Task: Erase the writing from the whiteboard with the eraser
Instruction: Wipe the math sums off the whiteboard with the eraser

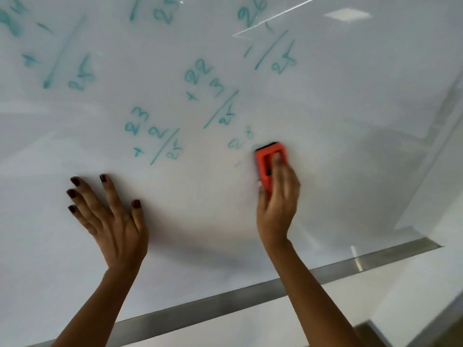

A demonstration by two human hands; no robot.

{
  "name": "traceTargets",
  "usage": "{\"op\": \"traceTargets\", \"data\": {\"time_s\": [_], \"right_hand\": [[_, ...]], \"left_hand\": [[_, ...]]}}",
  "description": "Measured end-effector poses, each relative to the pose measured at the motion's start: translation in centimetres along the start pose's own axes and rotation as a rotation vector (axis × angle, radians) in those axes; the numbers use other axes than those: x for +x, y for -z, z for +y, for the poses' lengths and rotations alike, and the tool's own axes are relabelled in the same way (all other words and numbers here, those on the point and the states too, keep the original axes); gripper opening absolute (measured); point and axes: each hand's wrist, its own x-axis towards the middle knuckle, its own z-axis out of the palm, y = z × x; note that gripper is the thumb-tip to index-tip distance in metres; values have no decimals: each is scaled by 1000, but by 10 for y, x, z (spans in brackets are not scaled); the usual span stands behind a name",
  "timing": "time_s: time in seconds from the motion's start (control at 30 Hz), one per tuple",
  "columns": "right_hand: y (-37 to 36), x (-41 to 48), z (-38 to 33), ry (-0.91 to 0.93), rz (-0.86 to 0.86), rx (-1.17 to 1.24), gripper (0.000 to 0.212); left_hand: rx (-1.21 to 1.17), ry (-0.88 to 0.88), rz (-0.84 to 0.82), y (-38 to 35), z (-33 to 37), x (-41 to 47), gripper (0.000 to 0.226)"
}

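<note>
A glossy whiteboard (350,108) fills most of the view, tilted in the frame. Teal handwritten numbers and slashes (213,96) run across its upper and middle parts; some at the upper left look smeared, and a faint "28" sits just left of the eraser. My right hand (278,196) grips an orange eraser (268,161) with a black felt edge, pressed against the board; the hand is motion-blurred. My left hand (110,216) lies flat on the board at lower left, fingers spread, holding nothing.
A metal strip (225,300) runs along the board's lower edge, diagonally from lower left to right. Below it is a pale wall. A ceiling light reflects on the board at the upper right (347,15).
</note>
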Motion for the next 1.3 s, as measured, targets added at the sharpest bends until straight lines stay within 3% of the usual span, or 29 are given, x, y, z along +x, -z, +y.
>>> {"op": "traceTargets", "data": {"time_s": [0.07, 0.13, 0.2, 0.3, 0.33, 0.37, 0.47, 0.5, 0.57, 0.67, 0.7, 0.73, 0.83, 0.87, 0.93, 1.0, 1.03, 1.07, 1.1, 1.2, 1.23, 1.27, 1.3], "right_hand": [[1, -13, 1, 429, -162, -97, 51], [5, -6, 8, 605, -219, -167, 58], [4, 5, 7, 401, -113, -116, 58], [-4, 21, -14, -143, 71, 108, 50], [-7, 22, -23, -170, 86, 130, 48], [-9, 19, -30, -87, 57, 111, 46], [-5, 14, -28, 482, -134, -28, 48], [-2, 20, -21, 582, -165, -68, 52], [-3, 32, -13, 499, -91, -72, 55], [-9, 48, -18, -95, 92, 111, 51], [-11, 49, -23, -165, 113, 126, 50], [-11, 46, -26, -112, 95, 104, 48], [-9, 32, -24, 409, -86, -21, 42], [-6, 32, -20, 508, -122, -60, 41], [-6, 35, -15, 420, -77, -66, 42], [-9, 40, -20, 36, 25, 44, 47], [-10, 41, -25, -98, 55, 88, 48], [-13, 39, -33, -121, 59, 100, 48], [-15, 34, -39, -20, 34, 81, 48], [-19, 16, -43, 617, -148, -66, 58], [-20, 17, -39, 691, -172, -99, 59], [-21, 19, -37, 638, -143, -98, 57], [-21, 23, -38, 455, -75, -56, 53]], "left_hand": [[-2, 6, 3, -1, 1, 0, 61], [2, 8, 7, -2, 1, -1, 61], [2, 7, 8, -3, -1, -1, 62], [-6, 3, 6, -3, -2, -1, 63], [-5, -2, 5, -3, -2, -1, 63], [-3, -8, 3, -3, -3, -2, 63], [-4, -14, -9, -1, -4, -2, 63], [-3, -12, -8, -1, -5, -3, 63], [-3, -13, -4, 0, -5, -2, 64], [-7, -14, -4, 2, -6, -2, 63], [-12, -13, -9, 3, -5, -2, 64], [-19, -13, -15, 3, -5, -3, 64], [-28, -14, -19, 5, -4, -3, 64], [-30, -13, -21, 5, -4, -2, 65], [-22, -16, -19, 6, -3, -1, 65], [7, -36, -3, 7, -4, -1, 65], [20, -41, 7, 8, -4, 0, 64], [26, -37, 23, 8, -5, 1, 64], [24, -22, 39, 9, -5, 4, 63], [10, 3, 86, 10, -7, 16, 63], [7, -1, 97, 10, -7, 22, 62], [7, -7, 110, 11, -8, 28, 62], [12, -9, 126, 12, -9, 35, 62]]}}
